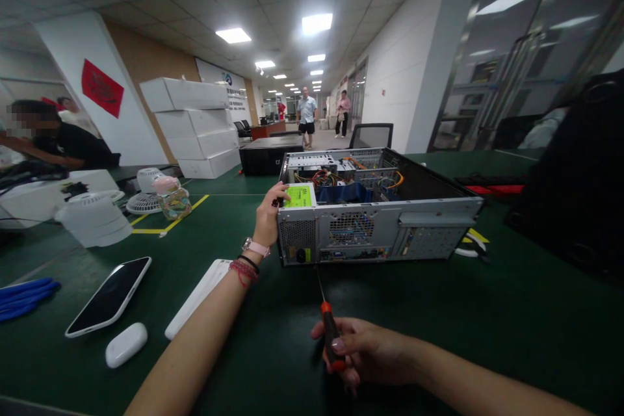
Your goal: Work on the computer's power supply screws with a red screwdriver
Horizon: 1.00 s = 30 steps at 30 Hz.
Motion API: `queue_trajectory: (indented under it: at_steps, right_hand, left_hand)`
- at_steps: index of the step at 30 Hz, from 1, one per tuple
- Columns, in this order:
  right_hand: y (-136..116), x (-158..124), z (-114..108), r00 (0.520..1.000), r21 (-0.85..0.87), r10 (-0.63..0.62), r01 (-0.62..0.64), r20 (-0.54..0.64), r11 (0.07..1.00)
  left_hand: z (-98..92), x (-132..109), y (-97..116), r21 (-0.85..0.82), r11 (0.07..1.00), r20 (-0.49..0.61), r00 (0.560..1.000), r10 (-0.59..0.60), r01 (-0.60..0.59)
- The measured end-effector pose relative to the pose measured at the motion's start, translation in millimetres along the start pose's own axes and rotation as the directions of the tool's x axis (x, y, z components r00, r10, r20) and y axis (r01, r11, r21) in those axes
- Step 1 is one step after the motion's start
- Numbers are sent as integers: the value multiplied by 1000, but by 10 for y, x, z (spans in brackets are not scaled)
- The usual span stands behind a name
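An opened desktop computer case [433, 240] lies on its side on the green table, its rear panel facing me. Inside it show coloured cables and a power supply [298, 196] with a bright green label. My left hand [269, 211] is closed around the case's near left corner, fingertips over the top edge beside the power supply. In front of the case, my right hand [358, 351] is closed on a screwdriver [330, 331] with a black and red handle. Its thin shaft points away from me, and the tip appears near the case's lower edge; contact I cannot tell.
Left of my forearm lie a phone [110, 296], a white earbud case [127, 344], a white slab-like object [197, 299] and blue cables [26, 299]. Small white fans [97, 218] stand farther back. White boxes [192, 123] are stacked behind; a black bag-like object [570, 175] rises at right. Several people are beyond.
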State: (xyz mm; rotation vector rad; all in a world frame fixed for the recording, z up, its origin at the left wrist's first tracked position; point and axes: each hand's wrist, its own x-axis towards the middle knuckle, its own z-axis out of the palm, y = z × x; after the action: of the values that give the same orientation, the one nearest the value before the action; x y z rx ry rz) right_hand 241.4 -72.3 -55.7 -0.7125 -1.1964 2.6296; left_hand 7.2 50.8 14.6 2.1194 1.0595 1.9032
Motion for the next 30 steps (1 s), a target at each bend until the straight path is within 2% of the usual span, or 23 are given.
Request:
queue_trajectory:
  at_steps: [19,30]
  right_hand:
    - [58,23,19,998,8,-45,45,-50,999]
    - [-6,12,12,1000,34,-17,17,13,999]
  left_hand:
    - [-3,-5,-19,27,1000,9,1000,8,-8]
    - [6,-3,-10,27,1000,7,1000,-7,6]
